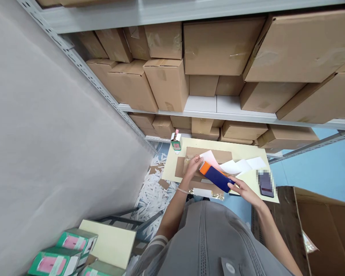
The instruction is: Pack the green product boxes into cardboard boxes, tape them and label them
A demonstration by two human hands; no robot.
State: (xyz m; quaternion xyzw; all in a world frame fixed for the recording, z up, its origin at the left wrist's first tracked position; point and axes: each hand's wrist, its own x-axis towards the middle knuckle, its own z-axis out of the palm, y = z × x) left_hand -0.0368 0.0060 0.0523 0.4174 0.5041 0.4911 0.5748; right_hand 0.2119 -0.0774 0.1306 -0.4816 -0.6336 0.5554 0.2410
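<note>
A slim orange-and-dark-blue box [217,177] is held at a slant over the table, between my two hands. My left hand [193,166] is closed at its orange end, fingertips beside a white-and-pink sheet [209,158]; exactly how they meet is too small to tell. At the dark blue end, my right hand [243,188] grips the box between thumb and fingers. Beneath them lies a flat brown carton [181,165] with clear tape, on a pale yellow table [170,168]. White papers [241,166] are spread to the right of the box.
A small green-and-white box [176,142] stands at the table's far left corner, a phone [266,184] at the right. Shelves with brown cartons [166,82] rise ahead. White paper strips [152,195] litter the floor. A large open carton [324,222] is at right, green boxes [53,262] lower left.
</note>
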